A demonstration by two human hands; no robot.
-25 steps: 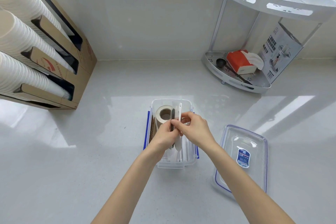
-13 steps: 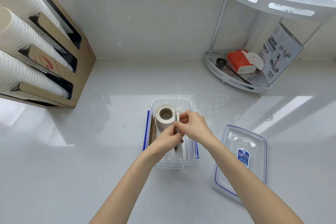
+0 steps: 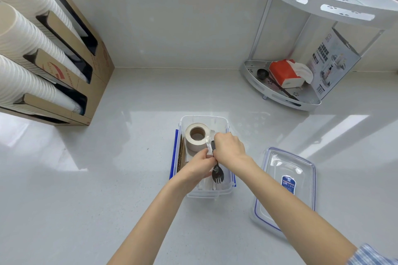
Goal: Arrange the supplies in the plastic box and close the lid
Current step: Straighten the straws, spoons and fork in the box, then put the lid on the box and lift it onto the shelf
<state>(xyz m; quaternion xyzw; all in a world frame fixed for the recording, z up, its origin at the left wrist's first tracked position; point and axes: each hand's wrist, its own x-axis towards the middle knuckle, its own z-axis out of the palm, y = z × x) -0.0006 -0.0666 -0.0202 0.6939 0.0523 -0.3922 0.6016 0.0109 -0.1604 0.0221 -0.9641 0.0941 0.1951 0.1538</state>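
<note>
Head view shows the clear rectangular plastic box with blue side latches [image 3: 225,123] standing open in the middle of the pale grey counter [image 3: 86,189], so I judge the task partly done: supplies are inside, some arranging goes on, and closing is left. Its clear flat lid with a blue seal and blue label [image 3: 286,180] lies apart on the counter to the right of the box, not yet fitted. Inside, at the far end, sits a beige roll of paper tape [image 3: 195,137], with brown corrugated card [image 3: 182,155] standing along the left wall. Over the box, the left hand [image 3: 197,170] and right hand [image 3: 229,149] both pinch a black plastic spork in a thin clear wrapper [image 3: 217,173], its tines toward the near end.
</note>
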